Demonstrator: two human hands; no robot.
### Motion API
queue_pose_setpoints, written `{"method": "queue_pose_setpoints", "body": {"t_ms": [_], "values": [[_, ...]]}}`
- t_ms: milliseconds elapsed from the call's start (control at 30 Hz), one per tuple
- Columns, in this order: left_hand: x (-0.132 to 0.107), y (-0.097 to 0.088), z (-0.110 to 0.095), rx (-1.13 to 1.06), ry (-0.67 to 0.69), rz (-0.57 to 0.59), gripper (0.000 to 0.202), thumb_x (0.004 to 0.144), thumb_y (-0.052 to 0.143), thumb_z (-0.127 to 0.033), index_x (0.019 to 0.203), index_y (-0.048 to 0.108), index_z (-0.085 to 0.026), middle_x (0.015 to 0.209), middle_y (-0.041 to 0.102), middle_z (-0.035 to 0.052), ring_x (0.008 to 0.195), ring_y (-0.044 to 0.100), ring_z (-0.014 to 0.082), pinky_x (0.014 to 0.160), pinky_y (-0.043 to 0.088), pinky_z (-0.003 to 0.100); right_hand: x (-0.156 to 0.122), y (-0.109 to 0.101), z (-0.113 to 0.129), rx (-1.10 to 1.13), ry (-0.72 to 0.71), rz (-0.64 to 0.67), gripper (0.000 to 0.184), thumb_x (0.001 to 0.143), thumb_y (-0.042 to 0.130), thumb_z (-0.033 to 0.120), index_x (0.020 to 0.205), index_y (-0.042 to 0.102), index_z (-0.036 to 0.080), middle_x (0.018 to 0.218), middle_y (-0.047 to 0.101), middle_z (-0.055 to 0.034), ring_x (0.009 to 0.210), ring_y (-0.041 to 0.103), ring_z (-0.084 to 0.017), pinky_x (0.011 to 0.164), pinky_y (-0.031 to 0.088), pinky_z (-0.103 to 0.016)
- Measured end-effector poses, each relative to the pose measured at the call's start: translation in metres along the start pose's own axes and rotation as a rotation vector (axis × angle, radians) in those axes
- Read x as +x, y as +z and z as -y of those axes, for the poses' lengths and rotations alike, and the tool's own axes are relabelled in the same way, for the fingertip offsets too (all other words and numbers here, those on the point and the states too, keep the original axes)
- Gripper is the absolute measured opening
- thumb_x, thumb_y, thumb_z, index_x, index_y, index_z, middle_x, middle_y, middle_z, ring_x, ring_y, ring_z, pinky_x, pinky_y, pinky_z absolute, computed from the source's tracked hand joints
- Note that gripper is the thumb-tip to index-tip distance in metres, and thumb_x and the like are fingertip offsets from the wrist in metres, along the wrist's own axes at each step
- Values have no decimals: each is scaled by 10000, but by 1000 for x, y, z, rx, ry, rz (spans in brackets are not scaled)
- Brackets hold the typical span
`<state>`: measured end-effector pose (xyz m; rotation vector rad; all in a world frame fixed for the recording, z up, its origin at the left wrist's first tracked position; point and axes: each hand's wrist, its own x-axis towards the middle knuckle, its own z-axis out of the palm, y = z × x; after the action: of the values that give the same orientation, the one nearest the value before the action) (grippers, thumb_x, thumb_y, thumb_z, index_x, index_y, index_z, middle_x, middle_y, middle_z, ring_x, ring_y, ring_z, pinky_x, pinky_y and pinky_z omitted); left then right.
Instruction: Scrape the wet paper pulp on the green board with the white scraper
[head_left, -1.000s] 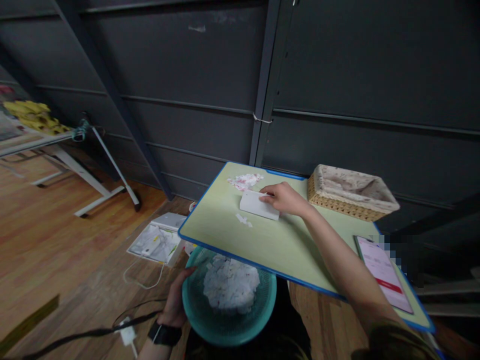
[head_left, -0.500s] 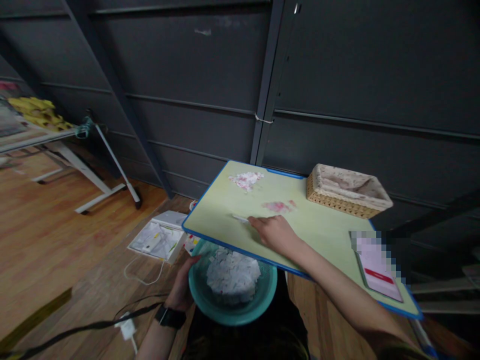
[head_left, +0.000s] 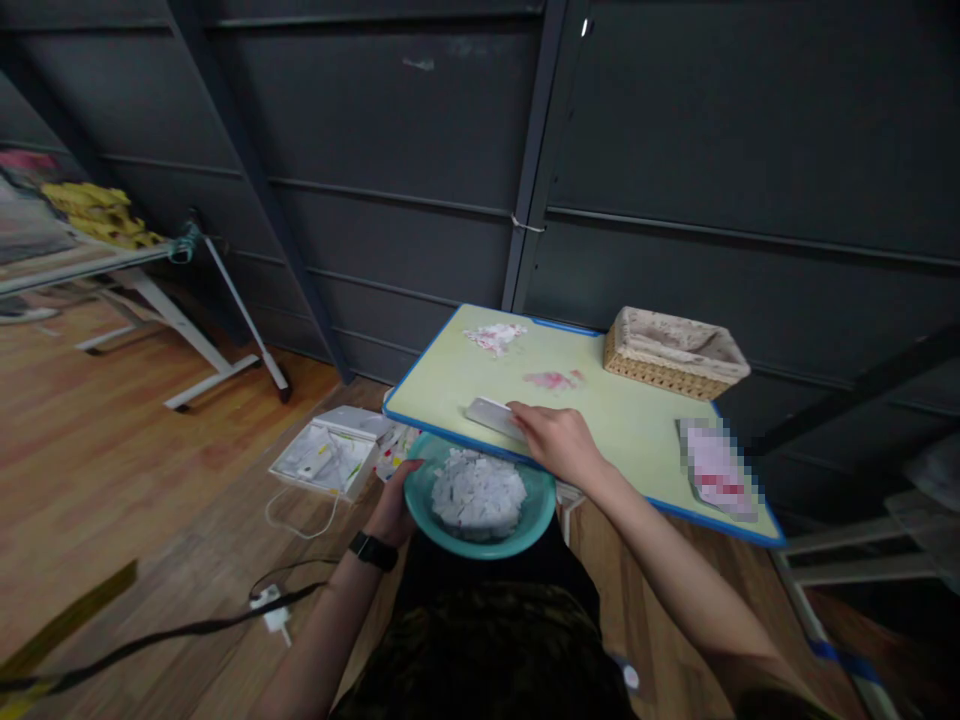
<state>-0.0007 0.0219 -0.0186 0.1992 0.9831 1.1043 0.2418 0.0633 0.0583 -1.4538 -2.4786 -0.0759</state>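
Observation:
My right hand (head_left: pixel 553 440) is closed on one end of a flat, light grey rectangular piece (head_left: pixel 495 417), low over the near edge of the pale yellow table (head_left: pixel 630 435). My left hand (head_left: pixel 395 503) grips the left rim of a teal plastic basin (head_left: pixel 480 550), which sits at my lap under the table's edge. A heap of torn white paper scraps (head_left: pixel 480 492) fills the middle of the basin. Farther back on the tabletop lie a small pile of white and pink scraps (head_left: pixel 495 337) and a pink smear (head_left: pixel 553 380).
A lined wicker basket (head_left: pixel 675 355) stands at the table's back right, and a partly blurred phone (head_left: pixel 716 465) lies at its right end. On the floor to the left are an open white box (head_left: pixel 326 455), a black cable (head_left: pixel 202 628) and a white plug (head_left: pixel 270 607).
My right hand has drawn the grey piece toward the near table edge, and its flat face now shows. My left hand stays on the basin. The whole view has shifted slightly.

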Motion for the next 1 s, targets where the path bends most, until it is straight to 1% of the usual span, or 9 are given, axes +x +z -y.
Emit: {"method": "queue_pose_setpoints", "body": {"t_ms": [200,267,367,467,600,733,833,900,1000], "values": [[1,-8,3,-7,-27,68,242,790,574,-177,974,690,-70,719,790,110,807,745,290,809,563,413,-1,19,5,111,78,-65,360,966,412,391,1171,643,206,923,754,-77,773,690,-203,663,406,-260],[1,-10,6,-9,-18,70,175,787,581,-183,880,695,-89,657,775,96,726,741,271,771,568,392,-1,26,6,196,125,-109,340,939,472,438,1069,682,204,881,754,-68,758,689,-205,672,410,-257],[0,-12,11,-18,14,65,118,793,579,-195,746,669,-134,589,751,61,555,700,218,666,572,353,0,34,1,374,151,-145,280,917,523,421,910,713,216,853,752,-51,754,677,-190,686,417,-247],[-1,-14,17,-30,38,55,89,781,597,-190,727,654,-149,553,732,36,492,675,202,610,567,341,6,37,-12,548,113,-161,266,912,520,393,942,705,205,888,747,-50,782,663,-183,704,433,-250],[-3,-18,24,-39,50,32,31,740,636,-173,764,649,-157,567,735,22,559,714,237,679,580,378,25,34,-55,676,124,-321,321,862,547,446,914,710,174,880,735,-70,802,645,-196,727,449,-277],[-4,-19,29,-39,26,7,60,714,640,-129,763,642,-165,564,740,26,707,752,283,735,580,397,55,27,-126,740,364,-499,426,726,629,532,864,739,144,815,731,-87,719,628,-222,662,459,-316],[-3,-20,36,-32,-18,-3,249,707,634,-93,950,665,-138,707,790,66,782,758,308,764,573,423,75,28,-174,649,557,-598,421,708,623,489,882,744,125,824,736,-111,718,627,-238,669,468,-345],[-1,-23,45,-57,-83,-35,379,700,643,-97,1077,651,-134,786,807,83,809,758,323,780,566,441,86,34,-195,617,577,-588,382,713,621,448,878,746,127,876,741,-131,768,639,-251,710,479,-361],[7,-33,63,-75,-157,-67,494,705,664,-178,1191,623,-101,840,811,128,834,751,364,795,552,489,102,47,-209,640,540,-535,336,702,645,417,839,748,128,884,743,-137,782,651,-254,723,488,-362]]}}
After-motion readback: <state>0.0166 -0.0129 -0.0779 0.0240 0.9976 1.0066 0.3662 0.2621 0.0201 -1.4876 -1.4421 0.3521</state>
